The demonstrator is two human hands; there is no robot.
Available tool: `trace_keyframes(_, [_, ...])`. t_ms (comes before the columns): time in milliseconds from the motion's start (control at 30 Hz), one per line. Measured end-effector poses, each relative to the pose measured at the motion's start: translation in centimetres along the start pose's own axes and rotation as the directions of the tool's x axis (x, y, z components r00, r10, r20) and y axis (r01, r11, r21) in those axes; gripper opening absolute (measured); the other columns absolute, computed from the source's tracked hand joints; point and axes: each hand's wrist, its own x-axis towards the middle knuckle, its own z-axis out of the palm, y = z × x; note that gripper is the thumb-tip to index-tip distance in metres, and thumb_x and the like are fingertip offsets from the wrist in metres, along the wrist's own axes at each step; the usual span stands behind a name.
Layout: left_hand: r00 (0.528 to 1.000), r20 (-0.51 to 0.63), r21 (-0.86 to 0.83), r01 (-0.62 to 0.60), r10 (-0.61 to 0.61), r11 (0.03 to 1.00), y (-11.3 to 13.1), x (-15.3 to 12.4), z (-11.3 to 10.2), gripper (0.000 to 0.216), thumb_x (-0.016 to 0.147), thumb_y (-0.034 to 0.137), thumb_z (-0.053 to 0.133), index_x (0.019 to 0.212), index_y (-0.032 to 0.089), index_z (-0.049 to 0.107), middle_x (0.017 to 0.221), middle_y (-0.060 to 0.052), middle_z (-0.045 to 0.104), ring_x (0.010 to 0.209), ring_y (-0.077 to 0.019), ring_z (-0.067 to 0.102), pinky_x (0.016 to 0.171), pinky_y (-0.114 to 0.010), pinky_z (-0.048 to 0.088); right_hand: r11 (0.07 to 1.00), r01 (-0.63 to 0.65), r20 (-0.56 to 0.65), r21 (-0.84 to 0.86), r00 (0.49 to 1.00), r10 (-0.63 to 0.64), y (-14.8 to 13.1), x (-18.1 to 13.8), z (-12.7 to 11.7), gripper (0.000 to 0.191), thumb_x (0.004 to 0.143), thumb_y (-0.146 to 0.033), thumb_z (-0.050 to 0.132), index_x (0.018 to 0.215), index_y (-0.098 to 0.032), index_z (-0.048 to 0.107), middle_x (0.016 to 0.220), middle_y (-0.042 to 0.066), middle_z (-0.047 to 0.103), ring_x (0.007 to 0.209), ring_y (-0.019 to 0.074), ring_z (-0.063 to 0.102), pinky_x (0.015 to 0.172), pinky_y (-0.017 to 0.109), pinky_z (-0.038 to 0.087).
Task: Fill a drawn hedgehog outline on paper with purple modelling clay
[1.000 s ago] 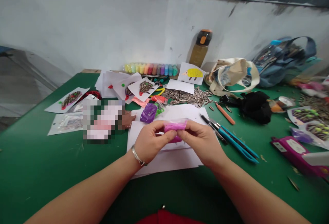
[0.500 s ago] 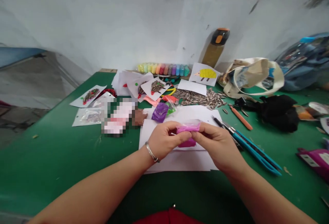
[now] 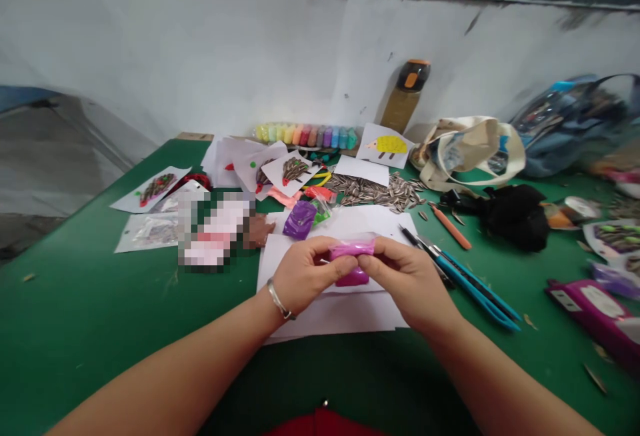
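Note:
Between my two hands is a packet of magenta-pink modelling clay, with clear plastic film along its top. My left hand, wearing a silver bracelet, pinches the packet from the left with thumb and fingers. From the other side my right hand grips the same packet, and the two thumb tips nearly meet on it. White paper sheets lie stacked beneath. Just behind sits a purple clay packet, with a green packet against its right side.
Sunflower seeds lie heaped behind the paper. Blue tweezers and an orange pen-like tool are to the right, near a black cloth-like item. Seed-decorated cards lie at left; a bottle leans on the wall.
The view has turned slightly right, so everything on the table appears farther left. Both hands keep the same hold on the pink clay packet.

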Motion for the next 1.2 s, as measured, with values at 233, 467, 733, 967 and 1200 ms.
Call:
trace_keyframes(233, [0.997, -0.039, 0.092, -0.061, 0.065, 0.994, 0.02, -0.1, -0.01, 0.023, 0.078, 0.035, 0.067, 0.088, 0.015, 0.072, 0.084, -0.006, 0.07, 0.078, -0.0196, 0.062, 0.071, -0.03, 0.049, 0.991, 0.054, -0.022, -0.123, 0.998, -0.057, 0.01, -0.04, -0.11, 0.018, 0.084, -0.03, 0.06, 0.07, -0.02, 0.063, 0.068, 0.0, 0.056, 0.067, 0.0142, 0.05, 0.061, 0.027, 0.039])
trace_keyframes(467, [0.987, -0.072, 0.164, -0.132, 0.145, 0.978, 0.44, -0.35, -0.11, 0.015, 0.08, 0.031, 0.065, 0.082, 0.018, 0.073, 0.078, -0.004, 0.067, 0.073, -0.0178, 0.06, 0.066, -0.028, 0.047, 0.999, -0.005, -0.056, -0.048, 0.998, 0.003, -0.05, -0.21, 0.04, 0.013, 0.082, -0.033, 0.064, 0.088, -0.021, 0.066, 0.081, 0.002, 0.062, 0.071, 0.0156, 0.055, 0.064, 0.029, 0.045])
trace_keyframes(733, [0.992, -0.031, 0.134, -0.117, 0.122, 0.984, -0.03, -0.25, -0.17, 0.015, 0.081, 0.03, 0.066, 0.087, 0.019, 0.073, 0.082, -0.003, 0.068, 0.075, -0.0171, 0.061, 0.066, -0.026, 0.048, 1.0, -0.021, -0.032, 0.023, 0.999, 0.021, 0.12, -0.06, 0.11, 0.01, 0.081, -0.031, 0.065, 0.081, -0.021, 0.067, 0.075, 0.001, 0.063, 0.07, 0.0149, 0.055, 0.064, 0.029, 0.045])
trace_keyframes(967, [0.984, -0.049, 0.186, -0.161, 0.173, 0.969, 0.47, -0.56, -0.09, 0.012, 0.083, 0.028, 0.066, 0.087, 0.021, 0.075, 0.083, -0.002, 0.07, 0.078, -0.0166, 0.062, 0.07, -0.026, 0.048, 0.999, -0.023, -0.036, -0.025, 0.999, 0.022, -0.25, -0.21, 0.18, 0.008, 0.08, -0.028, 0.066, 0.081, -0.02, 0.067, 0.077, 0.001, 0.063, 0.07, 0.0158, 0.058, 0.065, 0.03, 0.046])
trace_keyframes(1200, [0.976, -0.037, 0.223, -0.201, 0.214, 0.954, 0.78, -0.36, -0.3, 0.011, 0.082, 0.025, 0.066, 0.081, 0.019, 0.074, 0.078, -0.003, 0.07, 0.072, -0.0155, 0.061, 0.066, -0.025, 0.048, 0.999, -0.036, 0.005, -0.006, 0.999, 0.036, -0.54, -0.11, -0.25, 0.012, 0.081, -0.029, 0.065, 0.087, -0.019, 0.068, 0.081, 0.003, 0.066, 0.073, 0.017, 0.061, 0.068, 0.032, 0.048])
